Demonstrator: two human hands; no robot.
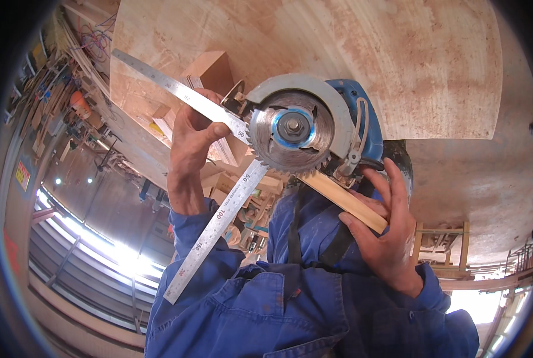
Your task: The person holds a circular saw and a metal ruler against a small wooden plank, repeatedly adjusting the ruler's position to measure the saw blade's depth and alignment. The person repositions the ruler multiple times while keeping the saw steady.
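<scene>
Saw (302, 128) centre frame with toothed blade facing camera, right hand (385, 230) clamped around thin wood strip (344, 200) running down-right from blade's lower edge, left hand (192, 146) pinching steel square (209, 149) just left of blade, long arm slanting down-left.

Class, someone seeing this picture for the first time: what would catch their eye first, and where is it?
The circular saw at centre, its toothed blade bare under a grey guard. The left hand pinches a steel square beside the blade. The right hand presses a wooden strip below it.
</scene>
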